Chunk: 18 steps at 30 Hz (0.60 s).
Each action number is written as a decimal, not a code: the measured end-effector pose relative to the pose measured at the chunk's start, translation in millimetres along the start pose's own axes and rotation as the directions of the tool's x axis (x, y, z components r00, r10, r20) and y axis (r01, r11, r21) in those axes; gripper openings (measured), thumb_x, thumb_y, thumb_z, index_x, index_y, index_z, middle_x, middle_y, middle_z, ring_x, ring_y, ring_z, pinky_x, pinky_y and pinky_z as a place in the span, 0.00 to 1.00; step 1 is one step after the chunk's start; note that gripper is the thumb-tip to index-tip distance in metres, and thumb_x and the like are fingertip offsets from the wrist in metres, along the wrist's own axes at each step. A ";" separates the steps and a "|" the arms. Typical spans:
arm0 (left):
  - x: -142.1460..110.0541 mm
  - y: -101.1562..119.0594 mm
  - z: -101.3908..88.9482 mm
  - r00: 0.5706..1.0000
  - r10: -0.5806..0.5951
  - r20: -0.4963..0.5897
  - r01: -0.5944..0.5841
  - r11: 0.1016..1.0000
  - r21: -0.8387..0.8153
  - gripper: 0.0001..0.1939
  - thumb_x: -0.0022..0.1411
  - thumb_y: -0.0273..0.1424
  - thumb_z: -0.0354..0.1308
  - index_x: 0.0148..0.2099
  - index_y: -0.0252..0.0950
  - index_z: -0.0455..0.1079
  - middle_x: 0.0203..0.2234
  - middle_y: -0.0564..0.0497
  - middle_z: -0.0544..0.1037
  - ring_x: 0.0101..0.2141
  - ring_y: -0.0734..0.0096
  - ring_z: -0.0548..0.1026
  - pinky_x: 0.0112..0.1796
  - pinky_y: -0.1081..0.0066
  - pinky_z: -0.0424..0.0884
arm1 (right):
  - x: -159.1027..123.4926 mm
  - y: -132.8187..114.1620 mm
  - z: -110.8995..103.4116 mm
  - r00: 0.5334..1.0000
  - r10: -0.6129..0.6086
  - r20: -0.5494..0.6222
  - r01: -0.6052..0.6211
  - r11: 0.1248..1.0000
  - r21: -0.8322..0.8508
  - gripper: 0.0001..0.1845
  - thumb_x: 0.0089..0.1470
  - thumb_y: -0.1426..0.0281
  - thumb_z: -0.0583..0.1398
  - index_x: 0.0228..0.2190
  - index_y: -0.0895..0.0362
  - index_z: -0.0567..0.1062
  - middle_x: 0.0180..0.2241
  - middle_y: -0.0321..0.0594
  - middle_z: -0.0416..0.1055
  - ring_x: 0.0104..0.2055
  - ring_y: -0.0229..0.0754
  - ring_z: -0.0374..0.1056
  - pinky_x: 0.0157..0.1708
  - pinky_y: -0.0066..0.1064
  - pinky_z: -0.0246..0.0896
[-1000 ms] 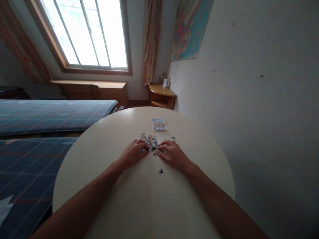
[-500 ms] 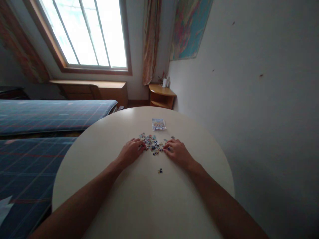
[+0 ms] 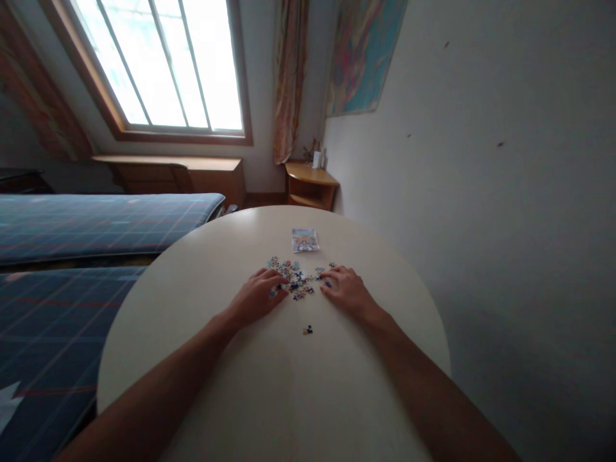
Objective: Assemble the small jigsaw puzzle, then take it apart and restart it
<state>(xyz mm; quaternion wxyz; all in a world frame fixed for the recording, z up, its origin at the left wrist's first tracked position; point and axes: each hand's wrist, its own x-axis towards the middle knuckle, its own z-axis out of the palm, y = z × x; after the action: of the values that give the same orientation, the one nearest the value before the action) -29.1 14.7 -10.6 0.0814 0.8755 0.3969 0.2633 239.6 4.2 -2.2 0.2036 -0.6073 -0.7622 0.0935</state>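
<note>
A small heap of colourful jigsaw pieces [image 3: 294,277] lies near the middle of a round pale table [image 3: 231,256]. My left hand [image 3: 257,296] rests at the heap's left edge, fingers stretched flat onto the pieces. My right hand [image 3: 347,292] lies at the heap's right edge, fingers flat and touching pieces there. One loose dark piece [image 3: 307,330] sits alone on the table nearer to me, between my forearms. A small picture card [image 3: 305,240] lies beyond the heap.
Two beds with blue checked covers [image 3: 86,221] stand to the left of the table. A white wall [image 3: 481,192] runs close along the right. A wooden corner shelf [image 3: 310,183] and a low wooden cabinet [image 3: 173,172] stand under the window.
My hands have moved apart, the right one shifting to the right of the heap. The pieces between them are more spread out and more of them show.
</note>
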 end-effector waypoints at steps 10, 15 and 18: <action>-2.3 12.0 8.0 0.981 0.171 0.095 -0.173 0.985 0.016 0.13 0.66 0.34 0.56 0.52 0.48 0.74 0.53 0.51 0.72 0.54 0.58 0.66 0.56 0.56 0.62 | 0.2 -4.3 5.8 0.999 -0.028 -0.035 0.027 1.000 -0.015 0.18 0.56 0.61 0.60 0.48 0.49 0.77 0.52 0.43 0.70 0.55 0.49 0.62 0.54 0.43 0.54; -1.3 15.4 6.9 0.979 0.178 0.098 -0.179 0.984 -0.001 0.13 0.66 0.33 0.56 0.52 0.46 0.73 0.51 0.50 0.74 0.52 0.59 0.67 0.56 0.57 0.63 | 5.5 -7.5 7.1 0.997 -0.032 -0.074 0.033 0.999 0.019 0.12 0.56 0.63 0.61 0.41 0.51 0.79 0.49 0.43 0.72 0.52 0.49 0.64 0.53 0.42 0.55; -0.7 16.3 4.9 0.981 0.169 0.093 -0.168 0.986 -0.014 0.13 0.66 0.33 0.56 0.52 0.45 0.73 0.50 0.50 0.74 0.52 0.59 0.68 0.55 0.58 0.63 | 7.8 -6.6 5.3 0.994 -0.047 -0.101 0.053 0.997 0.063 0.09 0.53 0.65 0.63 0.37 0.54 0.79 0.45 0.44 0.74 0.51 0.49 0.66 0.52 0.41 0.57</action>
<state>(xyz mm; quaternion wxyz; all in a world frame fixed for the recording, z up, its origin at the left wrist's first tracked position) -16.3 3.5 -9.2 0.0801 0.9171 0.3165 0.2290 230.1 10.6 -2.8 0.2634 -0.5849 -0.7626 0.0827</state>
